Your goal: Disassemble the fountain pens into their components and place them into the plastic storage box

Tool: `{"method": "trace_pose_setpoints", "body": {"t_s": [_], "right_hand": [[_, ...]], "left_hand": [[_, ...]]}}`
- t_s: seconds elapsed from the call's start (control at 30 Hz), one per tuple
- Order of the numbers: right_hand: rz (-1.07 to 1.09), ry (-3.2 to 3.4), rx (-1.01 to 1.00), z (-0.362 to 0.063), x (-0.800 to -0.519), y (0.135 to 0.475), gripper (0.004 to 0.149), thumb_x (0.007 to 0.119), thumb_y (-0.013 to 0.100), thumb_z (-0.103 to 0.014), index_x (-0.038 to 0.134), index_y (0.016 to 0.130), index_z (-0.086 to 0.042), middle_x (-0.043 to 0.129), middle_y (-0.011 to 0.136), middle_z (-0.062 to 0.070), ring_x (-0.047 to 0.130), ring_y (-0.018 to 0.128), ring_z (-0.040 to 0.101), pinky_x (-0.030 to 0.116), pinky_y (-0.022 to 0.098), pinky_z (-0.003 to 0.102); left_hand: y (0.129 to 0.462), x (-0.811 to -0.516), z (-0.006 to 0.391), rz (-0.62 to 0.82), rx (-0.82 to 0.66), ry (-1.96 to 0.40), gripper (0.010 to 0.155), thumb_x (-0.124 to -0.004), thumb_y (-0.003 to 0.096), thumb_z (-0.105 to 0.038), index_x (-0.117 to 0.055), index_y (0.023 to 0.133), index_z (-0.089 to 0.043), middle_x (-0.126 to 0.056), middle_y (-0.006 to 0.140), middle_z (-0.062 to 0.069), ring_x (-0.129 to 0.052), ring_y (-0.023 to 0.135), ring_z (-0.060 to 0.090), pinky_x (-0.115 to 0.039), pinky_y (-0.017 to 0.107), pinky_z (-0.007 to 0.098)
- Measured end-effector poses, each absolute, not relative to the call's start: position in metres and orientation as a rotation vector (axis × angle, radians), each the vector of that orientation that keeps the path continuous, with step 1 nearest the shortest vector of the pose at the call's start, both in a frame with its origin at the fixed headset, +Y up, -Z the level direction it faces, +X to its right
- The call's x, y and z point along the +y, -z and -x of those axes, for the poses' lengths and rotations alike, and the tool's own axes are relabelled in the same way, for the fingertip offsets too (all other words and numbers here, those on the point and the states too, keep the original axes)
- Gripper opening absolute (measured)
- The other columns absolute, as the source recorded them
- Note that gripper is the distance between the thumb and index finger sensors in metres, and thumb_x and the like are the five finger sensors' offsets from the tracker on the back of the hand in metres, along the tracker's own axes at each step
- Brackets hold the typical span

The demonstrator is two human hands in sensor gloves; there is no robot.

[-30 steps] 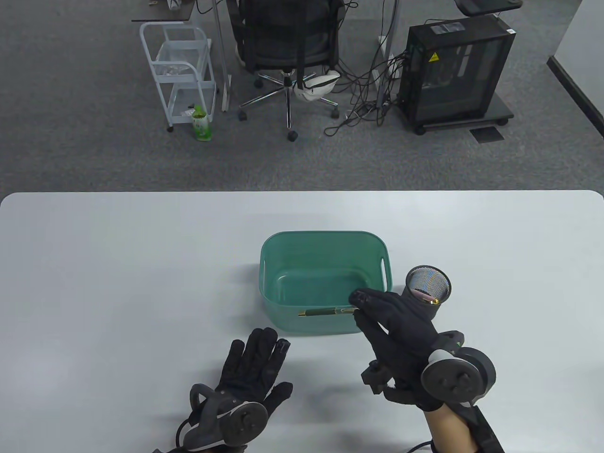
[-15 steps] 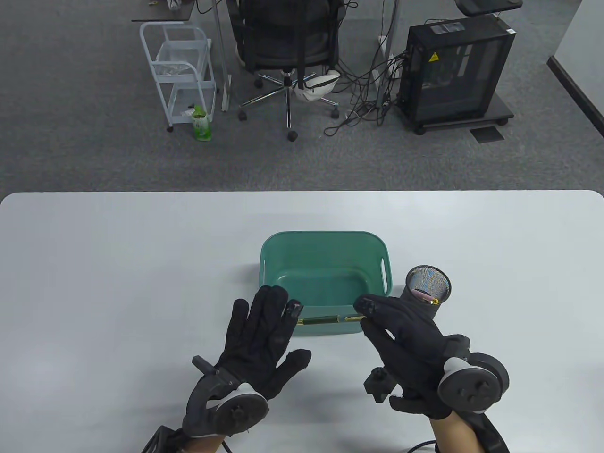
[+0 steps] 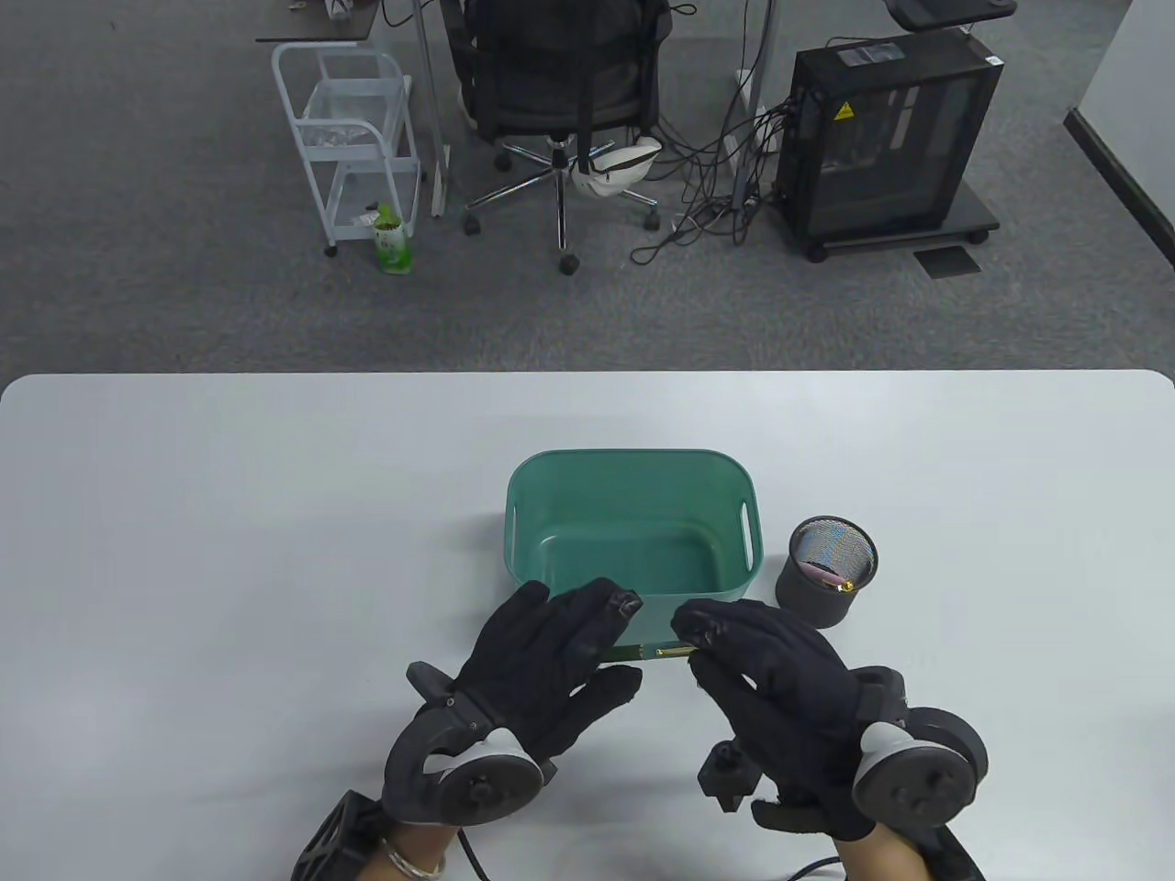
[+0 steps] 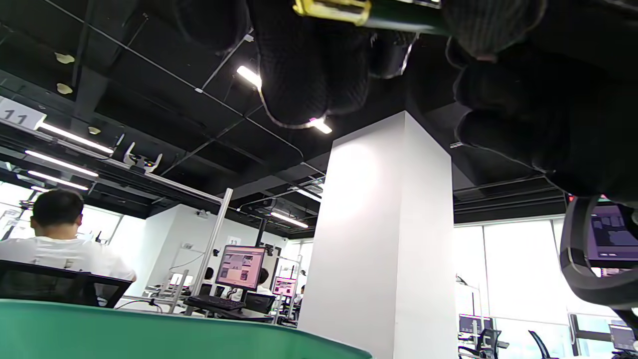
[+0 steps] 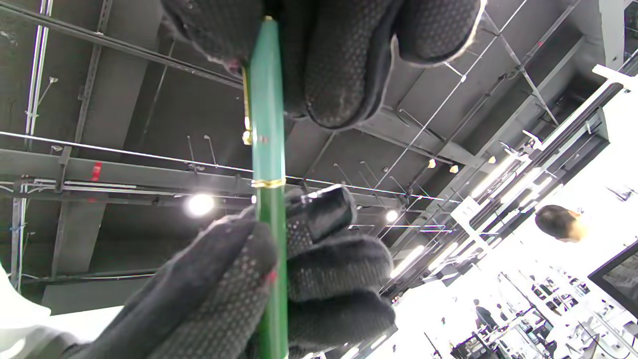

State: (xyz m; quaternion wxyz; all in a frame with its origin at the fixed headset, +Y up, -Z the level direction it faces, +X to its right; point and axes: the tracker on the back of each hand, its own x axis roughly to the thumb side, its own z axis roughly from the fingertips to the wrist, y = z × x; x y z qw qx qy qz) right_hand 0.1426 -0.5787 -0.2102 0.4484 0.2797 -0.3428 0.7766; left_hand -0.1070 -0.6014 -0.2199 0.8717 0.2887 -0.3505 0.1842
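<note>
A green fountain pen (image 3: 654,652) with gold trim is held level just in front of the green plastic storage box (image 3: 633,454), above the table. My right hand (image 3: 762,661) pinches its clip end and my left hand (image 3: 551,656) grips the other end. In the right wrist view the pen (image 5: 266,149) runs from my right fingers (image 5: 339,60) at the top down into the left hand (image 5: 299,279). The left wrist view shows the pen (image 4: 389,15) with a gold band across the top, under my left fingers (image 4: 299,75). The box looks empty inside.
A dark mesh pen holder (image 3: 831,574) stands right of the box with a pink pen (image 3: 831,576) in it. Beyond the table's far edge are an office chair (image 3: 560,83), a white cart (image 3: 353,138) and a computer case (image 3: 886,138). The box rim (image 4: 149,329) fills the left wrist view's bottom.
My left hand lifted off the table, moved right and took hold of the pen's free end. My right hand drew the pen back from over the box towards the front.
</note>
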Motion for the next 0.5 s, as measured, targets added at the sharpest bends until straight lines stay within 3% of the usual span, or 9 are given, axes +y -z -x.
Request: {"method": "trace_pose_setpoints", "body": {"t_s": [0.3,0.5], "right_hand": [[-0.695,-1.938,-0.832,-0.1402,-0.5812,0.2124,0.033,0.075,0.056,-0.041,0.083,0.087,-0.034,0.093,0.087,-0.003,0.098,0.069,0.013,0.074,0.065,0.041],[-0.704,-1.96,-0.83,-0.1375,-0.5824,0.2126,0.033,0.075,0.056,-0.041,0.083,0.087,-0.034,0.093,0.087,-0.002,0.098,0.07,0.013,0.074,0.065,0.041]], "left_hand": [[0.22,-0.6036,0.1062,-0.616,-0.727,-0.372,0.053,-0.067,0.0658,-0.051,-0.083,0.103,-0.016,-0.1,0.084,0.002,-0.101,0.067,0.018,-0.071,0.071,0.049],[0.2204,-0.6039,0.1061,-0.61,-0.726,-0.372,0.054,-0.066,0.0662,-0.052,-0.082,0.104,-0.017,-0.099,0.087,0.004,-0.1,0.071,0.019,-0.069,0.073,0.05]]}}
